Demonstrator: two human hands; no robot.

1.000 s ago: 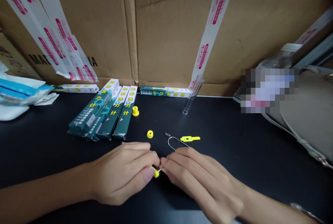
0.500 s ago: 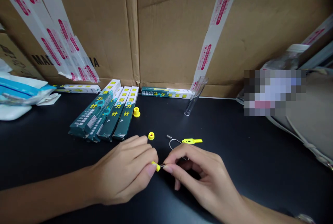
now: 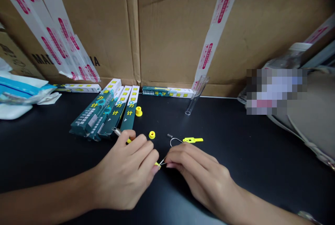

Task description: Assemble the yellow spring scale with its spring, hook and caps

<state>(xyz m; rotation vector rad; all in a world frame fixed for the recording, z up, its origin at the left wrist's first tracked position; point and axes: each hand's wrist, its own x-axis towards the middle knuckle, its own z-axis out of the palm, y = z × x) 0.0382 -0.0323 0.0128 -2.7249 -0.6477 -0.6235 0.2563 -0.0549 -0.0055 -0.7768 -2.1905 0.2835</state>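
Observation:
My left hand [image 3: 128,171] is closed round a yellow plastic rod [image 3: 157,165]. Its tip shows past my thumb, and a silvery coil spring [image 3: 117,132] sticks out at the far left side of the fist. My right hand [image 3: 201,176] pinches a thin metal wire [image 3: 162,161], which meets the rod's tip; my fingers hide the rest of it. Just beyond the right fingers lies a curved wire hook [image 3: 175,140], partly hidden. Near it are a small loose spring [image 3: 170,135] and a flat yellow plastic piece [image 3: 193,140].
Two yellow caps [image 3: 152,135] lie on the black table. Several green-and-white spring-scale boxes [image 3: 91,113] are at the left. A clear tube [image 3: 195,97] leans near the large cardboard box [image 3: 167,33] behind. A bag [image 3: 311,110] and a bottle [image 3: 288,55] stand at the right.
My left hand has turned and lifted slightly, so the coil spring now shows at its left. My right fingers have shifted on the wire, and more of the wire is visible.

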